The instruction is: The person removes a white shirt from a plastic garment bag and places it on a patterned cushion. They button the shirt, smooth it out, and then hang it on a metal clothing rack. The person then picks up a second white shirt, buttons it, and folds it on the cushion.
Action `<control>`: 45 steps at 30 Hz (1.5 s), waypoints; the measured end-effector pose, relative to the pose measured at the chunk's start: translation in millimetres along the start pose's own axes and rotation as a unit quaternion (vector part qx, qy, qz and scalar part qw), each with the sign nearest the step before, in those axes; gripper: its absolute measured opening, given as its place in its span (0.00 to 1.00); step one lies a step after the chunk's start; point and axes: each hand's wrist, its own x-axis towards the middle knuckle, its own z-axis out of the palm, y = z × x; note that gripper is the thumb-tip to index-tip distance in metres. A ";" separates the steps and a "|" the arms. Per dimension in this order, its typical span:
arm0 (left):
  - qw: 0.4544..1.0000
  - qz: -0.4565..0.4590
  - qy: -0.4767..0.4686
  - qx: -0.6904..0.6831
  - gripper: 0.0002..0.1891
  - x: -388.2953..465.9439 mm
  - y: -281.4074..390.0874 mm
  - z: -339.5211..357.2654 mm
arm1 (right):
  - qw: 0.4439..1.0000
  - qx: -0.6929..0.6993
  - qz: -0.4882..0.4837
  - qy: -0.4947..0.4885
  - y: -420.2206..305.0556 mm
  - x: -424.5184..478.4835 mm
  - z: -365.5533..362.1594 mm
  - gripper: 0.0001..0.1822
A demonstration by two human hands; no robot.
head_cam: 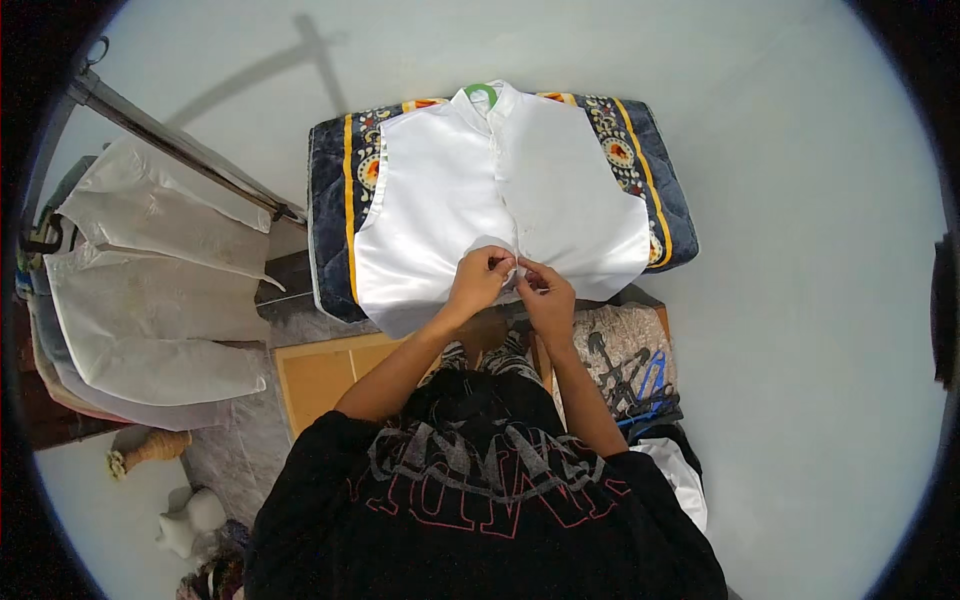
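Observation:
A white satin sleeveless garment [442,195] lies front side up on a padded, patterned dark blue blanket [328,187]. Inside its collar shows part of a green hanger [481,93]. Near the lower end of the front opening, my left hand [481,279] pinches the edge of the cloth between thumb and finger. Close beside it on the right, my right hand [546,298] grips the other side of the same opening, its fingers bent. Both sets of fingertips nearly meet at the placket; any button between them is too small to make out.
Pale garments in clear covers [165,300] hang from a metal rack rail [180,150] at the left. Black and blue hangers [651,375] lie on a patterned cloth at the right, near a white cloth [675,472]. A woven vase [161,444] is at lower left.

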 end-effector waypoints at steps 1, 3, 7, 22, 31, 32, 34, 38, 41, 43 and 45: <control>1.000 -0.001 0.001 -0.006 0.10 -0.3 -0.1 -0.2 | 1.000 0.013 0.022 -0.005 -1.0 2.1 -0.5 0.12; 1.000 -0.009 -0.001 -0.016 0.10 1.4 -3.7 -0.2 | 0.998 0.033 0.050 -0.012 -0.7 5.7 -1.2 0.12; 0.998 -0.016 -0.012 -0.056 0.10 3.4 -5.2 -0.6 | 0.997 0.036 0.061 -0.003 9.3 7.9 1.8 0.11; 0.998 -0.008 0.021 -0.057 0.08 -5.5 5.0 0.3 | 0.996 0.040 0.046 0.062 3.1 -0.6 12.7 0.08; 1.000 0.008 -0.013 -0.007 0.11 -3.1 2.1 -4.4 | 0.997 0.029 0.029 0.063 4.0 -2.2 16.1 0.08; 1.000 0.010 -0.014 0.008 0.12 -2.7 2.8 -4.4 | 0.997 0.027 0.034 0.061 7.5 -2.5 17.7 0.09; 1.000 0.012 -0.008 0.014 0.13 -2.4 5.7 -4.8 | 0.997 0.030 0.050 0.055 7.5 -2.0 19.6 0.09; 1.000 -0.009 -0.013 -0.012 0.13 0.9 5.2 -7.1 | 0.996 0.035 0.055 0.066 -0.7 -3.1 19.5 0.09; 1.000 -0.011 -0.025 0.008 0.12 2.8 3.7 -7.4 | 0.995 0.025 0.041 0.083 -1.0 -3.6 16.3 0.10; 1.000 0.001 -0.027 0.003 0.12 3.5 -3.5 -8.7 | 0.996 0.014 0.031 0.084 2.5 -3.7 15.7 0.11; 0.999 0.020 -0.033 -0.035 0.11 4.2 -11.4 -8.2 | 0.997 -0.004 0.018 0.079 5.1 -3.5 14.6 0.12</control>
